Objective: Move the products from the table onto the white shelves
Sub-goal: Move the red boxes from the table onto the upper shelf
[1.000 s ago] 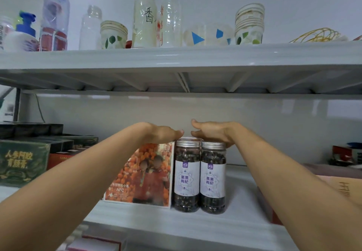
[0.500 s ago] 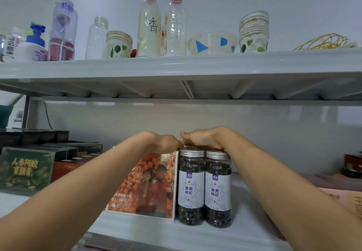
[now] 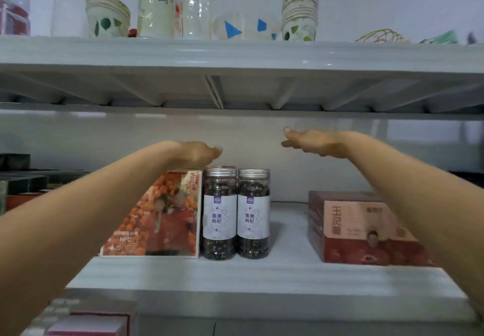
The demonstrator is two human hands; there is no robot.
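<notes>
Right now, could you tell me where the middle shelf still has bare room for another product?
The clearest patch is between the right jar and the red box. A bare strip also runs along the shelf's front edge. Left of it is crowded: the orange box stands close against the left jar, with dark boxes beyond.

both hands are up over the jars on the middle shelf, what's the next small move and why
Probably draw both hands back out of the shelf, toward the table for the next product. The left hand and right hand are open, empty and above the lids, touching nothing I can see. The two jars stand upright, side by side, against the orange box, so they look placed.
</notes>
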